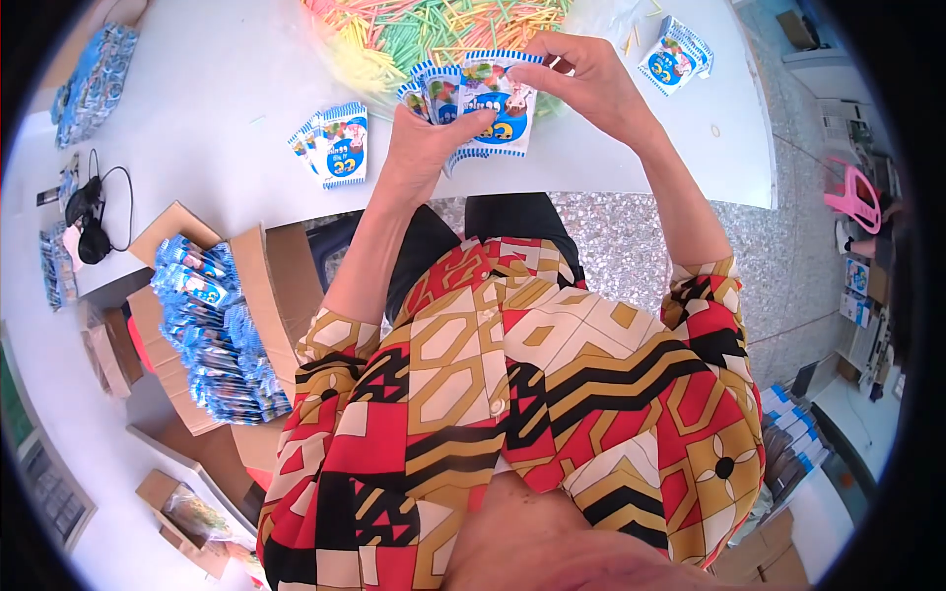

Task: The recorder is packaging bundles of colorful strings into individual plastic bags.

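Observation:
My left hand (424, 148) is closed round a fanned bunch of small blue-and-white packets (441, 91), its thumb pressing on the front one. With my right hand (591, 84) I pinch the upper right corner of that front packet (498, 128), thumb in front and fingers behind. Just beyond my hands lies a large heap of thin pastel sticks (443, 34), yellow, green, pink and orange, in clear plastic. A few fanned packets (343, 148) rest on the table left of my left hand. Another small stack of packets (675, 57) lies to the right of my right hand.
The white table (256, 79) has its near edge just before me. An open cardboard box (281, 286) full of packets (212, 325) stands at my left. Black cabled objects (94, 222) lie at the table's left end. A pink plastic stool (855, 197) stands far right.

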Motion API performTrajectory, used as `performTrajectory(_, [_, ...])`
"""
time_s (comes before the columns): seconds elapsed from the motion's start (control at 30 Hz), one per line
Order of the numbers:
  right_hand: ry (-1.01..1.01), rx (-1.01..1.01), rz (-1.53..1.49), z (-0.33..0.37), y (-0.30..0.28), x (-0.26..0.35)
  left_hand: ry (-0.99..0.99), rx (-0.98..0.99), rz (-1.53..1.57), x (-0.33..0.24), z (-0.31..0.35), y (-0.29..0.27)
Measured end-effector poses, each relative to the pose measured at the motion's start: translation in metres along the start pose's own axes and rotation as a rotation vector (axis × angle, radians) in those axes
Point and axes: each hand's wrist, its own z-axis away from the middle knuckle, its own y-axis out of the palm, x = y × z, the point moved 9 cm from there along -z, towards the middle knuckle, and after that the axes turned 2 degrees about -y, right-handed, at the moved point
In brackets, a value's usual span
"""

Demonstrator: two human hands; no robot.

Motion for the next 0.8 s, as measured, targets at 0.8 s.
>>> performTrajectory(0.8, [-0.138, 0.012, 0.074, 0.0, 0.001, 0.046, 0.074, -0.043, -0.038, -0.004, 0.004, -0.003])
